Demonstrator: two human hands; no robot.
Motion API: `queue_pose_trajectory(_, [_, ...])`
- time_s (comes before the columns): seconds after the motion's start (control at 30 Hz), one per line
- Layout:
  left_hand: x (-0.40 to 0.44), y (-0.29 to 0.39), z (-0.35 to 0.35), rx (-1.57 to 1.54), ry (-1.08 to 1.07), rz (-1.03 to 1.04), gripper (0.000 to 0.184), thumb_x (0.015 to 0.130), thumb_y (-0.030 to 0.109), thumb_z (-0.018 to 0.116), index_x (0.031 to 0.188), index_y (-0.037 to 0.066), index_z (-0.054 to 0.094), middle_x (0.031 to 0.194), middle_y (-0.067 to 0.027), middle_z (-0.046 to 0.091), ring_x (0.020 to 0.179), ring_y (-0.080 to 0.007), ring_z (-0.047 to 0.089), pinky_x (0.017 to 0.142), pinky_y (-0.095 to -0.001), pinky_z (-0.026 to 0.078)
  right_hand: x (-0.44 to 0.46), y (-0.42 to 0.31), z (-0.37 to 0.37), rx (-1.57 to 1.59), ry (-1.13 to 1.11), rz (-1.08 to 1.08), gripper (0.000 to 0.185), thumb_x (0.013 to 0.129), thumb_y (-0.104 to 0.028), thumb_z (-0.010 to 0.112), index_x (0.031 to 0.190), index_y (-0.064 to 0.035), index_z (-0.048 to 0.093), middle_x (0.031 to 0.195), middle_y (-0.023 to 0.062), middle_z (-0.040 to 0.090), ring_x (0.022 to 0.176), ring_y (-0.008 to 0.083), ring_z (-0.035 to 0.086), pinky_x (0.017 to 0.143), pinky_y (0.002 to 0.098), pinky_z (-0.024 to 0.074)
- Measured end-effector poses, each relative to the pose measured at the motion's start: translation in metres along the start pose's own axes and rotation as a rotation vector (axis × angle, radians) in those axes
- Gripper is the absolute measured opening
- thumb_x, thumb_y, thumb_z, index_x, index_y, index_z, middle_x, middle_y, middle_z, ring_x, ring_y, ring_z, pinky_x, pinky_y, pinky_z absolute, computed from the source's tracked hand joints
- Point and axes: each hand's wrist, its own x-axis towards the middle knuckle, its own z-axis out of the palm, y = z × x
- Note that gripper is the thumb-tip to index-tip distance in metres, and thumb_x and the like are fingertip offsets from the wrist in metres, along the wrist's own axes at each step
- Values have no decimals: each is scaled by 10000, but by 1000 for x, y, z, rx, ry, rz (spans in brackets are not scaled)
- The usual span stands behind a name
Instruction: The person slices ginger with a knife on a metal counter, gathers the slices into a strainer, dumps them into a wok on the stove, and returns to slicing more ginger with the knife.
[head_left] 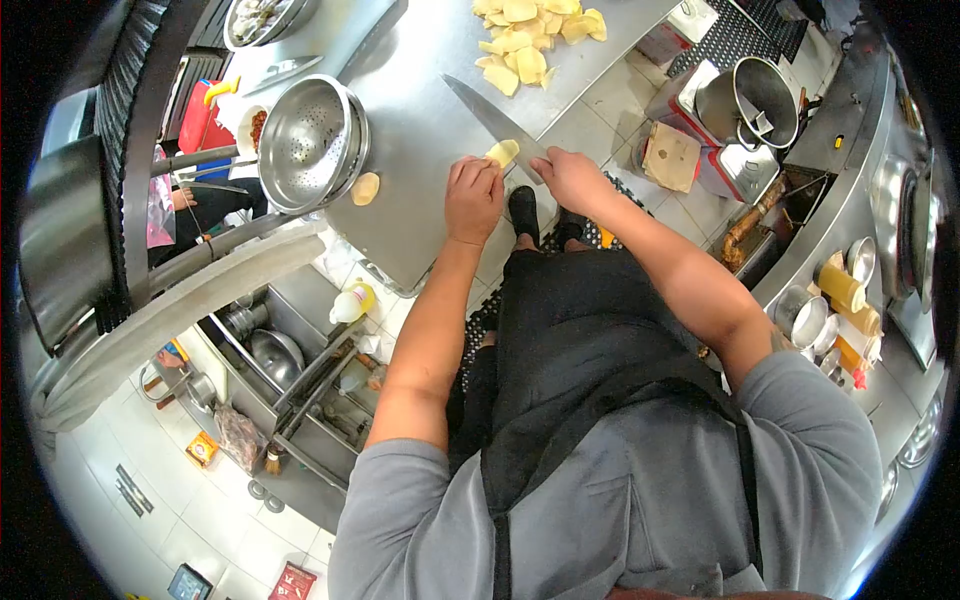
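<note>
Right grip clasps the knife, its blade slanting forward and left, just beyond the piece pinched in the left grip

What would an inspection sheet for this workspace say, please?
Surface: metal table, bare around its middle
Job's things: large knife; pale piece by its blade; heap of slices; lone slice beside the colander
Clutter: colander at the table's left edge
Hands: left hand holds the pale piece, right hand grips the knife
Cables: nothing seen
Surroundings: tiled floor; big pot on the right
</note>
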Motion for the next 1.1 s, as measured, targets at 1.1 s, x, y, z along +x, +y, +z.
queue_pose_trajectory(1.1, [0,-8,-6,-7,11,55,85,805,47,723,872,41,672,959,-89,675,969,-304,633,871,-399,525,0,-2,11,-51,-7,-57,435,1011,-396,506,925,14,622,887,294,669,883,485,641,789,558,504])
